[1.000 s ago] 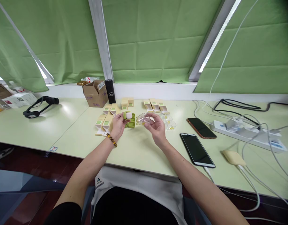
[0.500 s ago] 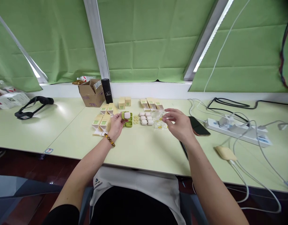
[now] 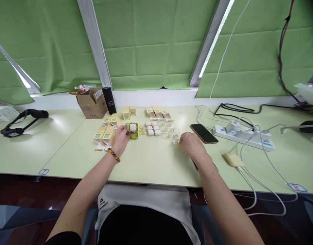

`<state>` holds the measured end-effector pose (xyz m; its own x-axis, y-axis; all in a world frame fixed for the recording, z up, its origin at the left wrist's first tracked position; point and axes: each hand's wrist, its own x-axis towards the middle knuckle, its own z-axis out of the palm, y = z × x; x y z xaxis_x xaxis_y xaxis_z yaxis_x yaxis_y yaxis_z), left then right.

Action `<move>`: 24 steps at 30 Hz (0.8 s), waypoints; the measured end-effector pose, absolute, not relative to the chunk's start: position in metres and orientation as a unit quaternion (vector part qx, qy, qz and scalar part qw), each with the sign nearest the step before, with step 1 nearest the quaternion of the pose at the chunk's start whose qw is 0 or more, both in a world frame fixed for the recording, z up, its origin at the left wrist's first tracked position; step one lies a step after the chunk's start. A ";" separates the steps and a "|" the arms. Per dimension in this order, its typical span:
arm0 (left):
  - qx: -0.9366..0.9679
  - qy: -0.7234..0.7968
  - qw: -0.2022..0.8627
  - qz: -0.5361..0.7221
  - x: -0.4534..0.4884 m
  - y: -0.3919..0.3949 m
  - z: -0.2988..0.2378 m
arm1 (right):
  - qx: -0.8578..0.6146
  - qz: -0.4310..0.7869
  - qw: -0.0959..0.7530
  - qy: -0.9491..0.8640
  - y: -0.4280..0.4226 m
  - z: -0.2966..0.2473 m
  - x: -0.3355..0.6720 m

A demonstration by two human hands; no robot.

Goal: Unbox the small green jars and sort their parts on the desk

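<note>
My left hand (image 3: pixel 121 139) is closed around a small green case (image 3: pixel 128 127) with a pale pink, rounded block (image 3: pixel 133 127) set in it. Just behind that lie more green cases (image 3: pixel 135 135) on the table. At the right end of the group, the fingers of my right hand (image 3: pixel 192 145) are pinched on a clear plastic piece (image 3: pixel 176 139) with a yellow mark. Several similar clear pieces (image 3: pixel 166 135) lie beside it. Between the hands are small yellow pieces (image 3: pixel 142 131) and several pale pink rounded blocks (image 3: pixel 150 132), set in rows.
Folded cream boxes (image 3: pixel 108 133) stand by my left hand, others (image 3: pixel 158 113) farther back. A cardboard box (image 3: pixel 92 105) and black cylinder (image 3: pixel 109 101) stand behind. Rightward are a phone (image 3: pixel 204 133), power strip (image 3: pixel 244 137), cables and a cream charger (image 3: pixel 232 159). A black headset (image 3: pixel 23 124) lies left.
My right hand has come down from above the clear pieces to their near right end, its fingers closing there. My left hand still holds the green case. The view has shifted slightly right.
</note>
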<state>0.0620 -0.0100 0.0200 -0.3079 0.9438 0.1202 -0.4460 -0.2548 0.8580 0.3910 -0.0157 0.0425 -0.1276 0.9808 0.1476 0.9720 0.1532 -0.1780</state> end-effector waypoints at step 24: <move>0.370 0.334 0.572 0.652 0.073 -0.014 0.021 | -0.259 0.281 0.478 -0.791 -0.010 0.042 0.244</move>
